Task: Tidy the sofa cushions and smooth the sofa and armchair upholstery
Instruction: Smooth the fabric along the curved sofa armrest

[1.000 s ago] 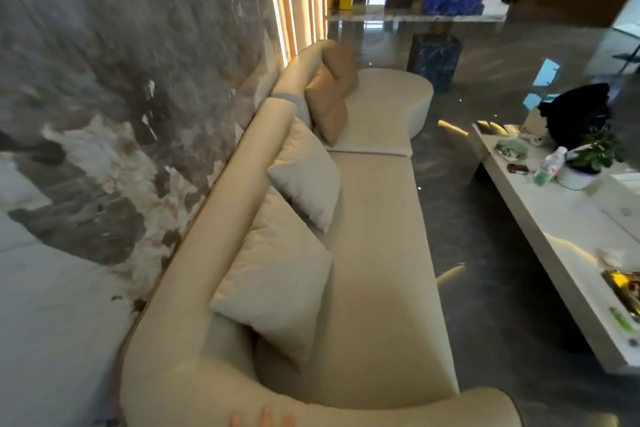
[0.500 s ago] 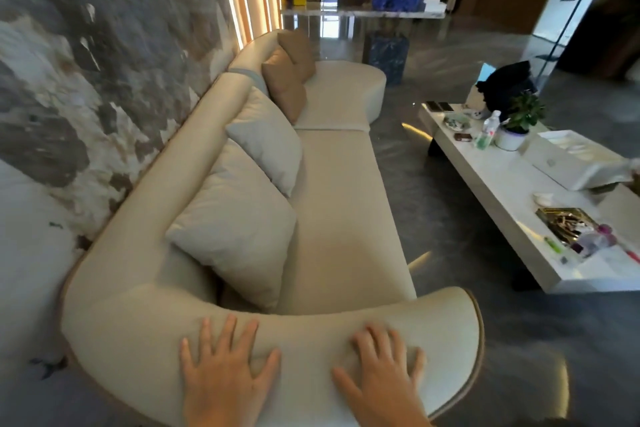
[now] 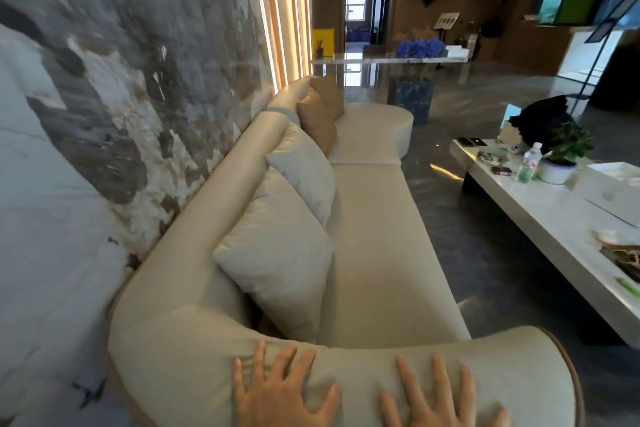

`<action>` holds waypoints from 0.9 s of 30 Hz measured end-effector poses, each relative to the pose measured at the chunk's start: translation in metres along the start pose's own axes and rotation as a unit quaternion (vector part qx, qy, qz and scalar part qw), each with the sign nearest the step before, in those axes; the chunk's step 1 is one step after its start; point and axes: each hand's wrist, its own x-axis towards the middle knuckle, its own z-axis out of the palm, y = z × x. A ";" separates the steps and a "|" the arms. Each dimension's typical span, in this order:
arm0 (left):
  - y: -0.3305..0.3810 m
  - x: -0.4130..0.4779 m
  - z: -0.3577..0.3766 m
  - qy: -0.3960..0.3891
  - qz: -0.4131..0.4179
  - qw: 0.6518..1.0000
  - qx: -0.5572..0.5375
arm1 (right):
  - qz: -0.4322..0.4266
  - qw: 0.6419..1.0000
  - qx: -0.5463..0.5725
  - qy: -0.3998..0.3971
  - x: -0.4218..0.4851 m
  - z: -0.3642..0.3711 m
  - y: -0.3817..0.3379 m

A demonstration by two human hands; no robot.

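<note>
A long cream sofa [image 3: 377, 253] runs away from me along the marble wall. Two cream cushions lean on its backrest: a near one [image 3: 277, 260] and a second one [image 3: 304, 170] behind it. Further back stand two tan cushions [image 3: 318, 118]. My left hand [image 3: 280, 392] lies flat with fingers spread on the sofa's near armrest [image 3: 519, 374]. My right hand [image 3: 440, 399] lies flat beside it, also spread, on the same armrest. Neither hand holds anything.
A long white coffee table [image 3: 540, 218] stands to the right with a water bottle [image 3: 528, 163], a potted plant [image 3: 564, 152], a black bag [image 3: 540, 118] and a white box [image 3: 616, 191]. Grey glossy floor lies between sofa and table. A marble wall [image 3: 104, 97] backs the sofa.
My view has risen and swung right. Both hands have come into view and now press flat on the armrest, the left slightly further right than half a second ago.
</note>
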 end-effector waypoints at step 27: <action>0.009 0.004 -0.002 -0.147 0.008 0.976 0.160 | 0.006 0.982 -0.109 -0.155 0.015 -0.011 0.020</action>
